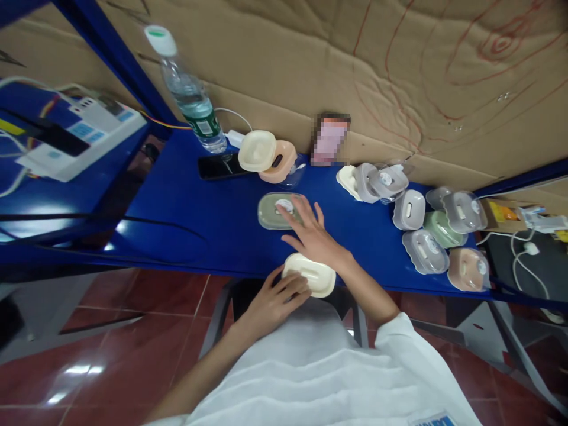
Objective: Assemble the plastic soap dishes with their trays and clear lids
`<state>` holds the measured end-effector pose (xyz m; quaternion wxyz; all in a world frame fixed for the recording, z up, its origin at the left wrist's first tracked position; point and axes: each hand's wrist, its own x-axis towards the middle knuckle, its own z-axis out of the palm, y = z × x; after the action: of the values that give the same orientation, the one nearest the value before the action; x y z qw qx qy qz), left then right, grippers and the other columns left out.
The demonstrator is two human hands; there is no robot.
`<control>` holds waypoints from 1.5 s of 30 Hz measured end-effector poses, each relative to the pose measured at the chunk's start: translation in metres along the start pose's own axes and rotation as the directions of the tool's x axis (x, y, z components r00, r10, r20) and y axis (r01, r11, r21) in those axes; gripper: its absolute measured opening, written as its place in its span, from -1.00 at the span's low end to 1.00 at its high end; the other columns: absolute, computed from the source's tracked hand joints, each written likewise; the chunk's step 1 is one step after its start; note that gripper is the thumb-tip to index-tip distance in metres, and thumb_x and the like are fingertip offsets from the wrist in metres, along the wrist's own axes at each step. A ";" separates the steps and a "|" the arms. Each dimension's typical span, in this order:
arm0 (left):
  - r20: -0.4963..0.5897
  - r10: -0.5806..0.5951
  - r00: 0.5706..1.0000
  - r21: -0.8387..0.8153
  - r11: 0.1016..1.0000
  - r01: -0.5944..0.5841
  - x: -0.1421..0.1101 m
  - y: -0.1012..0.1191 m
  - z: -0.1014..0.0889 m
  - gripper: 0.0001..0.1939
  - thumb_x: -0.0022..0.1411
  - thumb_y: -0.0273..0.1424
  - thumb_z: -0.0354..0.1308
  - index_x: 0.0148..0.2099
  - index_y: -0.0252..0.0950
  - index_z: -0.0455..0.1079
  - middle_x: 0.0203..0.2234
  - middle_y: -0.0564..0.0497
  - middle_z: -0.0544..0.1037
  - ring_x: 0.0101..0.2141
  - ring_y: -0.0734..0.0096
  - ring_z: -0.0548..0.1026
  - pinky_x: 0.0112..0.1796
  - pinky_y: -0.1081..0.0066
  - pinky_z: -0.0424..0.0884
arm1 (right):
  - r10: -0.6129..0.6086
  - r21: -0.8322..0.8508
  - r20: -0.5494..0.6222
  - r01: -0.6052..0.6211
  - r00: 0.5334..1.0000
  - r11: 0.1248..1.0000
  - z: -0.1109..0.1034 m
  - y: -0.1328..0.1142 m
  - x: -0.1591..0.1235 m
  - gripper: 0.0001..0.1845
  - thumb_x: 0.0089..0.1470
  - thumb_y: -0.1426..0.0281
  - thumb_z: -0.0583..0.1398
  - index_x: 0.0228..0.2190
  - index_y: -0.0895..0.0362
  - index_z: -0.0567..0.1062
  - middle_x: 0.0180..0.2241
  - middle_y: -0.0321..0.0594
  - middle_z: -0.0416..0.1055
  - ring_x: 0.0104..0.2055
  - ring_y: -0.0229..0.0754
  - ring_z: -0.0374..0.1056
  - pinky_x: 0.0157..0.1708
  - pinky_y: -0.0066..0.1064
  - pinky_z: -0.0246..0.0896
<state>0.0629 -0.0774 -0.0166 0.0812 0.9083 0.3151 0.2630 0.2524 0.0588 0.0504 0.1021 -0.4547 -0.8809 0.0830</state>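
Observation:
My left hand (pixel 281 299) is closed on a cream plastic dish (pixel 322 278) with rounded corners, its fingers lying across the dish's left part. The dish is at the table's front edge, close to my body. My right hand (pixel 313 228) is open, fingers spread, over the right side of a grey-green plastic box (pixel 268 212). That box lies on the blue table and bears a round white label (pixel 284 206). Whether the right fingertips touch it, I cannot tell. Behind it, a cream tray (pixel 257 151) overlaps a peach tray (pixel 284 163).
A water bottle (pixel 195 103) stands at the back left beside a black phone (pixel 222 165). Several grey, green and peach boxes with clear covers (pixel 426 251) crowd the right side. A power strip (pixel 80 148) lies far left. Cardboard (pixel 275 71) lines the back.

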 end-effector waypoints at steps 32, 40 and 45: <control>-0.067 -0.216 0.974 -0.090 0.974 0.210 0.055 -0.043 0.002 -0.80 0.48 -0.44 0.18 0.08 -0.16 0.54 0.07 -0.11 0.62 0.11 0.15 0.59 0.22 0.02 0.40 | 0.279 -0.066 -0.375 -0.326 0.884 0.943 -0.008 0.096 -0.100 -0.79 0.39 0.35 0.17 -0.02 0.04 0.56 0.23 -0.08 0.49 0.37 0.07 0.28 0.37 0.04 -0.09; -0.135 -0.330 0.934 -0.141 0.940 0.312 0.051 -0.043 0.008 -0.38 0.45 -0.38 0.26 0.46 -0.08 0.23 0.32 -0.22 0.40 0.27 0.07 0.48 0.23 0.07 0.53 | 0.291 -0.014 -0.406 -0.324 0.866 0.946 0.015 0.068 -0.122 -0.62 0.45 0.27 0.18 0.22 0.04 0.47 0.08 -0.07 0.60 0.16 0.01 0.49 0.39 0.05 -0.14; -0.153 -0.386 0.910 -0.217 0.911 0.350 0.050 -0.044 0.010 -0.25 0.43 -0.35 0.29 0.54 -0.02 0.10 0.41 -0.23 0.27 0.27 0.07 0.47 0.25 0.05 0.52 | 0.195 0.133 -0.352 -0.158 0.915 0.978 0.004 0.059 -0.125 -0.64 0.46 0.39 0.16 0.21 -0.03 0.51 0.14 -0.15 0.59 0.26 -0.04 0.45 0.37 -0.03 -0.01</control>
<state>0.0780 -0.0111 -0.0172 0.1824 0.7909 0.4619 0.3575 0.3686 -0.0103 0.0198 0.2780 -0.5342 -0.7967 0.0512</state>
